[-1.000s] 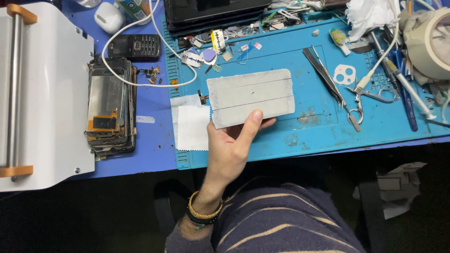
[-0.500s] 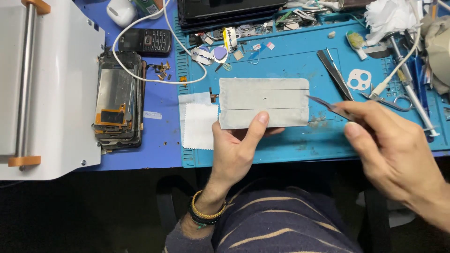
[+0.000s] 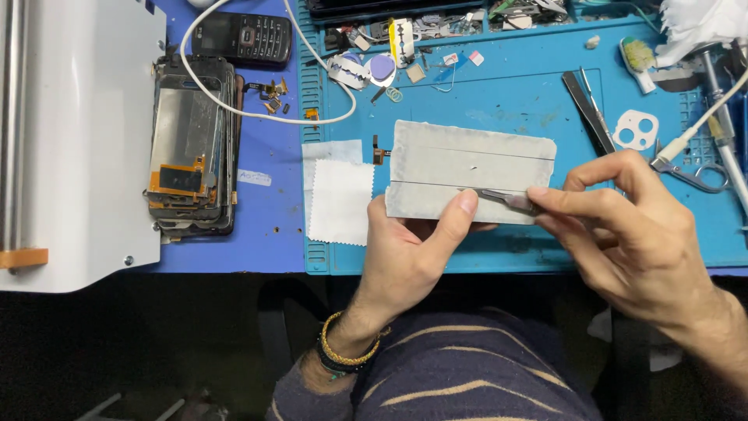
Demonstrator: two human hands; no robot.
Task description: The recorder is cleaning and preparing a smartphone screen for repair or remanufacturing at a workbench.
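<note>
both hands [image 3: 413,249] [image 3: 631,234] hold taped panel [image 3: 467,168], tweezers [image 3: 502,199].

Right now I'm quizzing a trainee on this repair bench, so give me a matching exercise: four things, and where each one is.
Things:
1 grey panel
2 tweezers
3 keypad phone
4 white cloth

Places:
A pinched in the right hand
B top of the bench, on the white cable
C held by the left hand
D lying just left of the panel

Pairs: 1-C, 2-A, 3-B, 4-D

A pale grey panel [image 3: 471,168] lies on the teal mat [image 3: 506,101]; at nine o'clock a white cloth [image 3: 340,201] (plain), and beyond it a blue desk [image 3: 269,226].
</note>
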